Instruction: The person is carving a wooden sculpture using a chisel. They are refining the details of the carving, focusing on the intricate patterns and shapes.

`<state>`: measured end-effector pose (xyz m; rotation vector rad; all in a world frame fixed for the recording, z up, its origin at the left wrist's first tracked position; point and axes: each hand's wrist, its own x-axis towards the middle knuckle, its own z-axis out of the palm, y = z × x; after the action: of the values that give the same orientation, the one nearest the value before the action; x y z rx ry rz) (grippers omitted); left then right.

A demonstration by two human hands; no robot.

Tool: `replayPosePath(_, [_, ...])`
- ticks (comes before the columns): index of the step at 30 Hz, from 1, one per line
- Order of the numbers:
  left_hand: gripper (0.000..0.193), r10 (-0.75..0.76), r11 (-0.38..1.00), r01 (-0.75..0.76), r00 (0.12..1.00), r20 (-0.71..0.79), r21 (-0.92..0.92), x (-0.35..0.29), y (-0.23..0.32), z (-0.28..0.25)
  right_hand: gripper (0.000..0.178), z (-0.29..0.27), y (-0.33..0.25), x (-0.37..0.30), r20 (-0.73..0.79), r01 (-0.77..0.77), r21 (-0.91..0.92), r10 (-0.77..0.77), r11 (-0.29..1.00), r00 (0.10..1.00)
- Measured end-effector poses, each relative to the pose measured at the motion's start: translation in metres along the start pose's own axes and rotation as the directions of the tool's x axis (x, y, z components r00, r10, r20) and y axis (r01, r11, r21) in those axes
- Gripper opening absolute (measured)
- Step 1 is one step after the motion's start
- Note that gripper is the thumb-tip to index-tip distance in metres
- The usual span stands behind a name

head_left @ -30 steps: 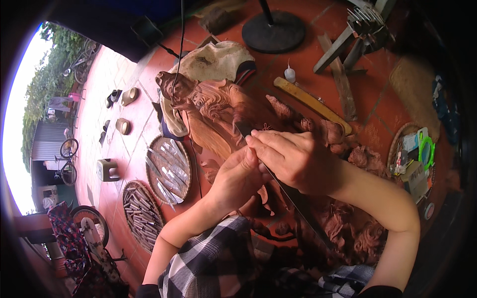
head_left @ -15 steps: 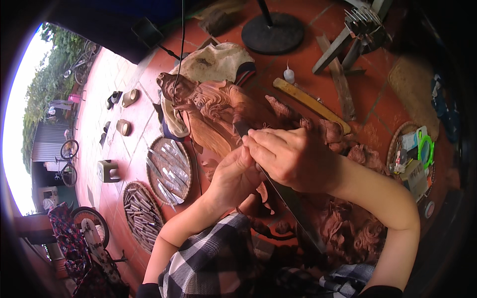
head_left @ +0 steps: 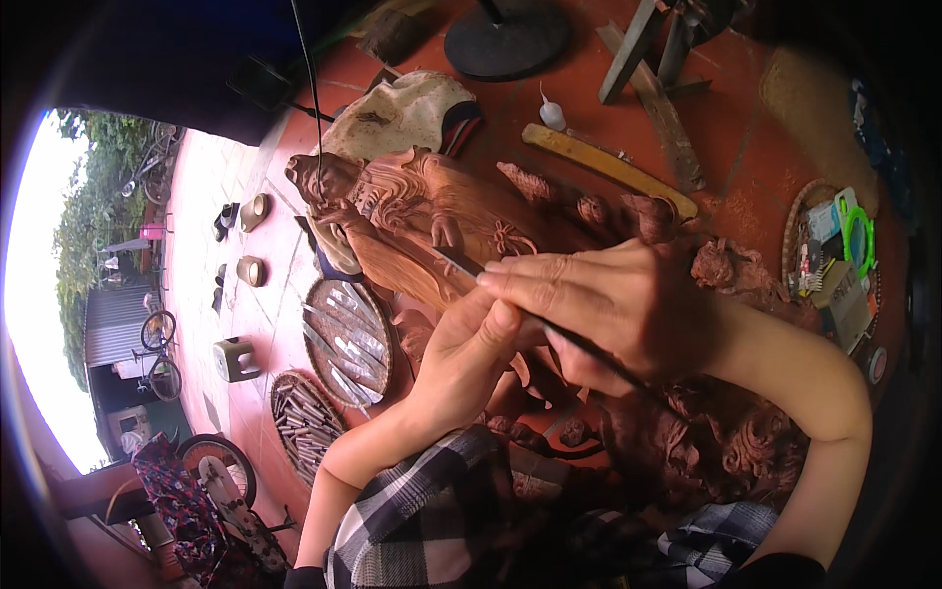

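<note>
Reddish-brown wood is stretching beneath both hands: the carved figure (head_left: 471, 196) is lying over the tiled floor (head_left: 510, 123), its head resting by the near edge of a pale cloth bundle (head_left: 397, 108) and its length running down to the right. From my remote seat I am minding one line above all, that of the long dark tool (head_left: 461, 262), which is pointing up and to the left, roughly along the figure's own long axis. Its narrow end is sticking out past my right fingertips, toward the carved hands (head_left: 446, 233) on the figure's front; whether it is touching the wood, I cannot tell from this angle. My right hand (head_left: 608, 306) is gripping it palm down, some fingers lying straight across the top and others curling beneath, so this hand is sitting slightly nearer that end. My left hand (head_left: 459, 363) is wrapping the tool from the near side, thumb raised, most of its fingers hiding from view. Beyond that left wrist, the right rim of a round basket (head_left: 391, 358) holding flat blades (head_left: 343, 339) is facing the figure's side, well apart from the tool.
</note>
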<state>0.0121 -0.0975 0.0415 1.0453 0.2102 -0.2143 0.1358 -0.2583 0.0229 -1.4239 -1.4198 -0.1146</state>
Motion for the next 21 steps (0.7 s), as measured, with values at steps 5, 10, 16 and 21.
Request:
replayPosePath(5, [0.044, -0.093, 0.993, 0.095, 0.995, 0.022, -0.072, 0.022, -0.003, 0.008, 0.046, 0.007, 0.022, -0.012, -0.042, -0.192, 0.118, 0.198, 0.974, 0.979])
replayPosePath(10, [0.045, -0.038, 0.991, 0.037, 0.999, -0.003, -0.132, 0.026, -0.011, 0.006, 0.042, 0.019, 0.034, -0.015, -0.032, -0.165, 0.109, 0.169, 0.98, 0.985])
replayPosePath(16, [0.039, -0.106, 0.989, 0.106, 0.994, 0.005, -0.099, 0.011, -0.007, 0.007, 0.011, 0.026, 0.032, -0.016, -0.077, -0.058, 0.148, 0.069, 0.987, 0.995])
replayPosePath(21, [0.038, -0.072, 0.972, 0.079, 0.997, 0.04, -0.221, 0.021, -0.005, 0.015, 0.005, 0.026, 0.03, -0.017, -0.117, -0.084, 0.185, 0.107, 0.979, 0.987])
